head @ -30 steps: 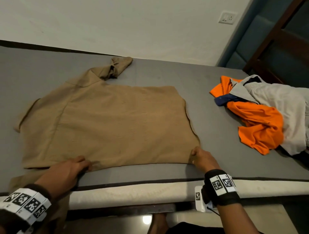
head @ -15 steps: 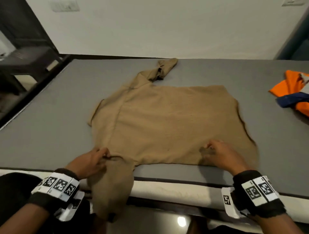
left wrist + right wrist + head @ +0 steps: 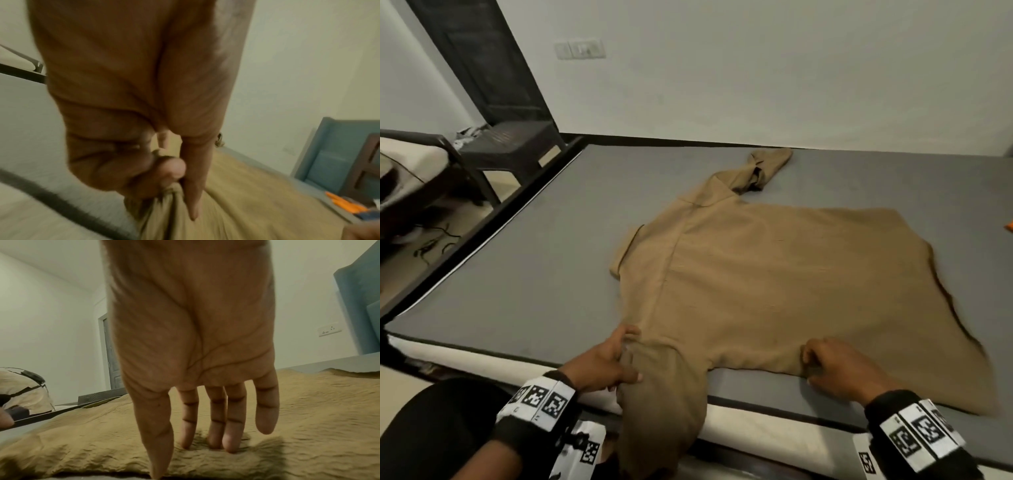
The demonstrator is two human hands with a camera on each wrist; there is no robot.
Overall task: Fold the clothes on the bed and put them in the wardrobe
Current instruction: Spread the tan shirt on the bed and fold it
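Grey bed (image 3: 524,274) first, filling the head view from 9 to 3 o'clock. Spread flat across it, toward 2 o'clock, tan shirt (image 3: 784,274), far sleeve (image 3: 763,169) bunched at 12 o'clock, near sleeve (image 3: 664,411) hanging over the bed's edge at 6 o'clock. Left hand (image 3: 602,368) at 7 o'clock, pinching gathered cloth where that hanging sleeve joins the body, thumb and fingers closed round a bunch in the left wrist view. Right hand (image 3: 842,368) at 5 o'clock, spread, fingertips (image 3: 230,446) pressing the shirt's near edge into the bed. Probably best: lift the hanging sleeve up and lay it flat across the body, keeping the right hand pinning so the cloth does not slide. Worth smoothing wrinkles before creasing. Wardrobe not identifiable in any view.
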